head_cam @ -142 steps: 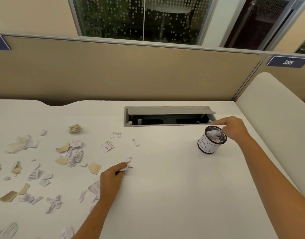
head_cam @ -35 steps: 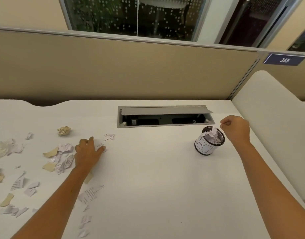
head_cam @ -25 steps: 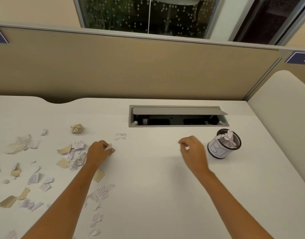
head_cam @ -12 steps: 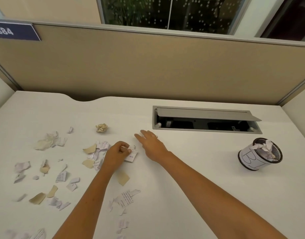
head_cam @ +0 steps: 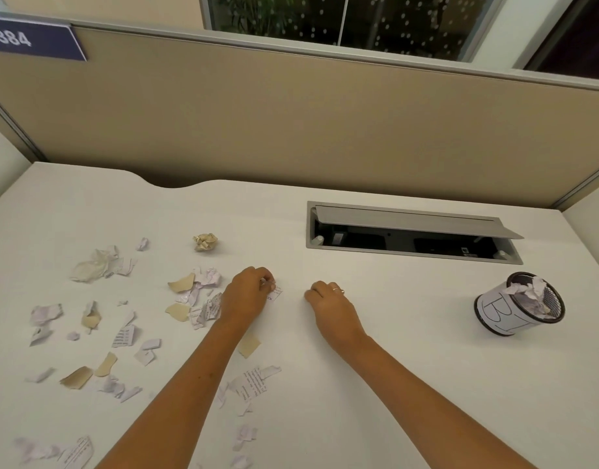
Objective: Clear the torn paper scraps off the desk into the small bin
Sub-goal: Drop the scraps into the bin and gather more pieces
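Far left, top: blue sign [head_cam: 34, 40] reading 384 on the tan partition [head_cam: 325, 123].

Left half of the bench [head_cam: 376, 384]: scraps [head_cam: 124, 336] scattered loose, white printed bits mixed with tan ones. Crumpled tan ball [head_cam: 205, 241] sits alone toward the back. A denser pile [head_cam: 203, 297] lies just left of our left hand. Printed strip [head_cam: 254, 384] and a tan piece [head_cam: 248, 345] lie right beside our left forearm, more small bits trailing toward the near edge.

Left hand [head_cam: 247, 296]: fingers curled, pinching a small printed scrap [head_cam: 276, 292] at the fingertips; scrap looks to be touching the bench.

Right hand [head_cam: 332, 304]: close to the left one, knuckles up, fingers curled under onto the bench. Ring on one finger. We cannot tell whether it grips anything; nothing shows in it.

Behind the right hand: cable hatch [head_cam: 413, 236] set in the bench, lid propped open.

Far right: bin [head_cam: 518, 308], black mesh with a white paper wrap lettered "BI", upright, well apart from both hands. Crumpled paper already pokes above its rim.
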The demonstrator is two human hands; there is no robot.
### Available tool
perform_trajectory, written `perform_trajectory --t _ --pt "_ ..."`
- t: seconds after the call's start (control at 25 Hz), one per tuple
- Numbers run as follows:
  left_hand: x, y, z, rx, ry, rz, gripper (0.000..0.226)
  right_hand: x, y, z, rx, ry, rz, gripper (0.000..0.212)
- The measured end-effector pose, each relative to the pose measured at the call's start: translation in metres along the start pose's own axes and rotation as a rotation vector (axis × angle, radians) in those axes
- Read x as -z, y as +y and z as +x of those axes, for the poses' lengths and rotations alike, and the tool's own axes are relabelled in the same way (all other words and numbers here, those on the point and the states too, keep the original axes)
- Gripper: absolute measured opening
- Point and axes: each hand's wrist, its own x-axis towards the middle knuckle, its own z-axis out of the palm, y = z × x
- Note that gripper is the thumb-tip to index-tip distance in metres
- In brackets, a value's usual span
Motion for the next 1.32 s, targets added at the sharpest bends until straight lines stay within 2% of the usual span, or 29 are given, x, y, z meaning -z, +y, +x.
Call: perform_trajectory --t 0.08,0.16,0.24,0.32,0.4,0.48,0.56,0.64,0.76,0.84,0.92,1.04,1.12,1.2,1.32 --pt "-0.001 0.001 -0.003 0.022 0.013 0.009 0.008 -0.001 0.004 -0.01 -0.113 0.015 0.106 0.037" --pt "0.001 0.003 -0.01 0.085 0.02 -0.139 0.008 0.007 0.003 -0.02 -0.352 0.082 0.41 0.024" --pt "0.006 0.011 -0.022 0.163 -0.023 -0.395 0.008 0.019 0.002 -0.031 -0.678 0.109 0.96 0.016" --pt "0.011 0.025 -0.041 0.218 -0.126 -0.617 0.01 0.029 0.002 -0.043 -0.919 0.073 1.573 0.017" --pt "0.011 0.043 -0.06 0.241 -0.235 -0.728 0.018 0.037 -0.002 -0.055 -1.068 0.05 1.98 0.02" --pt "0.007 0.061 -0.078 0.234 -0.308 -0.767 0.017 0.043 -0.007 -0.067 -1.177 0.06 2.214 0.015" --pt "0.0 0.077 -0.095 0.205 -0.324 -0.781 0.01 0.049 -0.013 -0.077 -1.234 0.069 2.303 0.011" --pt "-0.009 0.09 -0.111 0.151 -0.269 -0.719 0.011 0.055 -0.016 -0.087 -1.26 0.059 2.342 0.01" --pt "-0.02 0.105 -0.126 0.019 -0.144 -0.449 0.009 0.063 -0.016 -0.099 -1.258 0.02 2.39 0.02" --pt "-0.024 0.115 -0.133 -0.067 -0.14 -0.363 0.014 0.067 -0.012 -0.109 -1.26 0.026 2.438 0.024" --pt "-0.025 0.125 -0.138 -0.082 -0.157 -0.395 0.017 0.073 -0.006 -0.119 -1.271 0.04 2.449 0.026" --pt "-0.025 0.136 -0.144 -0.013 -0.137 -0.555 0.021 0.087 0.007 -0.132 -1.263 0.057 2.395 0.031" --pt "-0.031 0.137 -0.148 0.011 -0.114 -0.625 0.023 0.096 0.015 -0.139 -1.211 0.043 2.391 0.025" --pt "-0.04 0.134 -0.15 0.007 -0.073 -0.621 0.023 0.107 0.027 -0.144 -1.166 0.053 2.411 0.016" --pt "-0.059 0.121 -0.15 -0.016 -0.009 -0.493 0.015 0.131 0.06 -0.145 -1.117 0.104 2.354 0.005"
